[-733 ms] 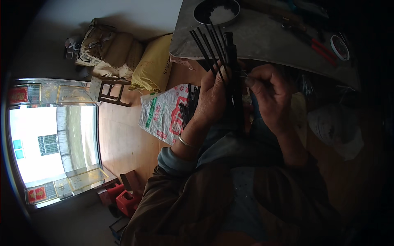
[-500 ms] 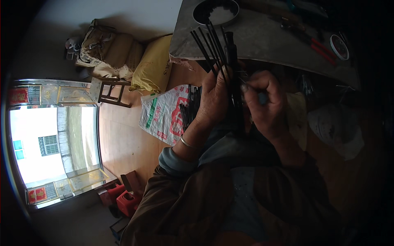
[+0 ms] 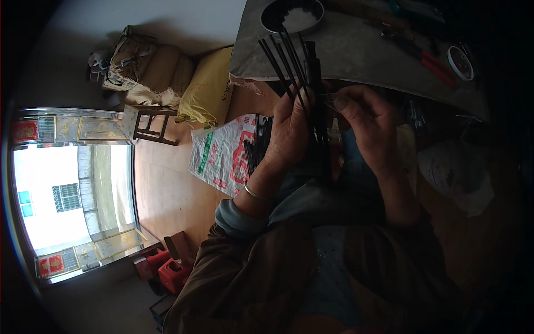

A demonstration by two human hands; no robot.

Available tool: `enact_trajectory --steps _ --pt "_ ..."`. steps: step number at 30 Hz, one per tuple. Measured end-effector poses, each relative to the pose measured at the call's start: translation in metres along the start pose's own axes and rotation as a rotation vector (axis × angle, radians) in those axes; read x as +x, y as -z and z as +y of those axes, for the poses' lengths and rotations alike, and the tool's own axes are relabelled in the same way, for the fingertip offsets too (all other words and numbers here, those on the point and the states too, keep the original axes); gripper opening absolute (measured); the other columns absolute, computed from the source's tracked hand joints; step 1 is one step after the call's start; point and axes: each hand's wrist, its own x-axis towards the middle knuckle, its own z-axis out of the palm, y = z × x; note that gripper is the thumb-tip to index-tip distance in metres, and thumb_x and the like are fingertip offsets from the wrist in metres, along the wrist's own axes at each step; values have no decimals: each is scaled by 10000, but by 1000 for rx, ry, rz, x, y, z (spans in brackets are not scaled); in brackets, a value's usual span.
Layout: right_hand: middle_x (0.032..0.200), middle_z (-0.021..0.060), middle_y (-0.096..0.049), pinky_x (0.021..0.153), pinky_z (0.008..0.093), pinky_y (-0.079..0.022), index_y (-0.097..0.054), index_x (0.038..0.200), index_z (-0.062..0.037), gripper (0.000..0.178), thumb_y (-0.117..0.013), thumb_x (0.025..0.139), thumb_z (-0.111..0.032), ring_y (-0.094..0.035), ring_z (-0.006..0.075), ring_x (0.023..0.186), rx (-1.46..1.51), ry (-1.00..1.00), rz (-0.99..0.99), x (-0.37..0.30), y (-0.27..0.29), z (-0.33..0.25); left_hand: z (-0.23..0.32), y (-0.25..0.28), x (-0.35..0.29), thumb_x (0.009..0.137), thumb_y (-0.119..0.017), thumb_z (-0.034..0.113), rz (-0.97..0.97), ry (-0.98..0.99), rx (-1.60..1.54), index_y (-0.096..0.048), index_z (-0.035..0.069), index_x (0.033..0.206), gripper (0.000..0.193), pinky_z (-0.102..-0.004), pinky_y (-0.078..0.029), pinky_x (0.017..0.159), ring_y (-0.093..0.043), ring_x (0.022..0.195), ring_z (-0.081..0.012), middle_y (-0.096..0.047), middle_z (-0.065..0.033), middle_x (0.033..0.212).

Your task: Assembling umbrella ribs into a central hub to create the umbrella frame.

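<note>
My left hand (image 3: 288, 133) is closed round a bundle of thin black rods (image 3: 282, 62), whose upper ends fan apart above my fingers. A thicker black rod (image 3: 313, 67) stands along the right side of the bundle, its lower part dark against my lap. Just right of these rods, my right hand (image 3: 367, 125) pinches a fine, pale, wire-like strand (image 3: 327, 94) between thumb and fingers. The strand runs toward the rods; where its far end goes is too small to tell.
A grey table (image 3: 345, 53) lies ahead, bearing a dark bowl (image 3: 271, 23) of white material, a red-handled tool (image 3: 436, 67) and a round dish (image 3: 460, 63). More black rods (image 3: 257, 149) rest on a printed white sack (image 3: 217, 158). Beyond are a yellow sack (image 3: 206, 86) and a wooden stool (image 3: 153, 125).
My right hand has shifted slightly up and right and turned, drawing back a little from the rods with its thumb now showing. My left hand and the rods have hardly moved.
</note>
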Motion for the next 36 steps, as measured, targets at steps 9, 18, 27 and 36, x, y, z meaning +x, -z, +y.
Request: enact_trajectory --steps 9,18,27,36 --pt "795 24 -618 576 193 -429 -632 960 -15 104 -604 901 -96 -541 50 650 -159 81 -149 5 15 2 4 -4 -1 1009 -396 333 15 32 62 -554 28 1147 370 -212 -452 661 -555 755 -66 -611 -14 876" --pt "798 17 -590 622 237 -446 -591 935 -26 91 -588 887 -104 -555 73 723 -301 239 -60 6 16 9 3 -6 0 1008 -396 331 -29 31 56 -554 40 1146 358 -209 -448 633 -549 724 -63 -599 -8 840" --pt "818 -5 -588 664 202 -456 -595 960 -23 139 -567 919 -152 -546 49 742 -8 12 -81 10 20 16 -4 -5 2 1003 -412 340 -18 35 45 -541 33 1145 362 -211 -448 647 -539 715 -63 -587 -6 827" --pt "830 8 -601 650 198 -447 -593 969 -15 131 -576 916 -134 -547 48 737 116 -27 35 -6 5 33 -8 -4 6 1007 -391 346 56 -4 54 -549 26 1132 378 -231 -482 653 -577 750 -92 -614 -36 880"
